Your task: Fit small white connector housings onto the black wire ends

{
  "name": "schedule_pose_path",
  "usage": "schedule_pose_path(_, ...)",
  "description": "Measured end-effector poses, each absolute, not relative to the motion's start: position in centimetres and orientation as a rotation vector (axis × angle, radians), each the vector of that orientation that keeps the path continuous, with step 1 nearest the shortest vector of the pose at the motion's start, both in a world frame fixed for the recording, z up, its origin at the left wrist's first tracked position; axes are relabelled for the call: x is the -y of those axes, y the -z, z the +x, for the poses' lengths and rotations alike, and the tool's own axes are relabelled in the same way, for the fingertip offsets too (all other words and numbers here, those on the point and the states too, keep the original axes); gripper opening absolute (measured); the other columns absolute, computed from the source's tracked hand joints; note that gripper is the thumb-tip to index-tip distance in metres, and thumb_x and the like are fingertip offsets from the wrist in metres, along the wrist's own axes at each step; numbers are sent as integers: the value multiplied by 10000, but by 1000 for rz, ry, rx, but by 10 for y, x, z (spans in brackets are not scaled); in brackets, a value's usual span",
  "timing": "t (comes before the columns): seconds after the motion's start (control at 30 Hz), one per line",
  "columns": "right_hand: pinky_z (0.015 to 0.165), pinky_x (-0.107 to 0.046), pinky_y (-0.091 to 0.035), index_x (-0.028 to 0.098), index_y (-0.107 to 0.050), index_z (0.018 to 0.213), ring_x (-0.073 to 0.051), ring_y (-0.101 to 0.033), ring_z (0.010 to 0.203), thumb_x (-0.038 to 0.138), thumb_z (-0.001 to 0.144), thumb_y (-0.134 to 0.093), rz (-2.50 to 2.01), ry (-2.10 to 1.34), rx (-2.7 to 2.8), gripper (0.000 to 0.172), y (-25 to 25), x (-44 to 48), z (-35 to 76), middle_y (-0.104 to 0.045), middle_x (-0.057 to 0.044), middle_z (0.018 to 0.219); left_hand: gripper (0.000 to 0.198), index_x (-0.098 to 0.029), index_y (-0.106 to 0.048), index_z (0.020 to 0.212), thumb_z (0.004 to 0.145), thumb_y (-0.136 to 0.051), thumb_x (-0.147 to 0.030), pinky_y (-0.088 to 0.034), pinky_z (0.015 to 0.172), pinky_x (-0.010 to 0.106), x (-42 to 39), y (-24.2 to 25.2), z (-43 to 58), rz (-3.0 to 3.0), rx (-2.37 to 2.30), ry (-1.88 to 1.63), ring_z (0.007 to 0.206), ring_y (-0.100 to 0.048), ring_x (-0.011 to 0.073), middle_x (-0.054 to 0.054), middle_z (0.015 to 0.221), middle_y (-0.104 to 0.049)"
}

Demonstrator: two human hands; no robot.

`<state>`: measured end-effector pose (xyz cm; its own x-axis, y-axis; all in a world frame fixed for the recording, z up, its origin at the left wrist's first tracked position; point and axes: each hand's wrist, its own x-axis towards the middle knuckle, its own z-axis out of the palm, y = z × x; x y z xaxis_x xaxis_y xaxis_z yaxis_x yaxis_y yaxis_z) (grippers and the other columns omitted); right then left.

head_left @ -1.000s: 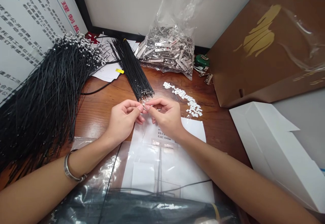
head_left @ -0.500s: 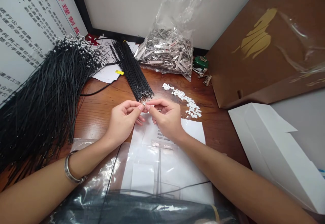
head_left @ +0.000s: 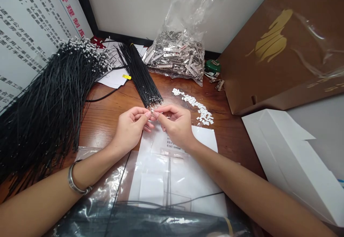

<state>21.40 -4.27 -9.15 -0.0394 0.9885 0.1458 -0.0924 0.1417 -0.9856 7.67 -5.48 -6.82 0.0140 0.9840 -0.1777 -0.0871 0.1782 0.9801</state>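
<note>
My left hand (head_left: 132, 126) and my right hand (head_left: 174, 124) meet fingertip to fingertip just in front of the tied bundle of black wires (head_left: 141, 74). Both are closed in a pinch on a small pale piece (head_left: 152, 112) with a glint of metal; the fingers hide most of it. A thin black wire (head_left: 120, 179) comes out from under my left wrist and runs down toward the bottom edge; its upper end is hidden. Right of my hands, small white connector housings (head_left: 199, 104) lie scattered on the wooden table (head_left: 99, 122).
A large heap of black wires with white ends (head_left: 53, 97) fills the left side. At the back stands a clear bag of metal clips (head_left: 177, 54), beside a green tape measure (head_left: 213, 66). A brown box (head_left: 242, 83) borders the right; printed paper (head_left: 199, 172) and bagged wires (head_left: 161, 222) lie in front.
My hands stay almost in place. The fingertips shift very slightly, and a little more of the small piece between them shows with a metallic glint.
</note>
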Motion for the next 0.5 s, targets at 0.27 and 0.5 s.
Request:
schedule_pose_path(0.27,449,-258,-447,196,-693,746,-123,-595,547,274,718,-723,-1055,-1190,1215,88,90,45,212,-697,-24,716,239,-136,-643,768,715,-748,-344,-526,495,227,54,71,76,1032,-1187,-1119,549,-628,129,38,681,-690)
schedule_pose_path(0.5,488,-261,-415,199,-716,832,-108,-521,536,308,789,-647,-1158,-949,1365,136,69,33,230,-695,-23,756,215,-134,-629,788,759,-712,-330,-512,478,217,55,69,77,1107,-1209,-1101,549,-625,126,43,697,-691)
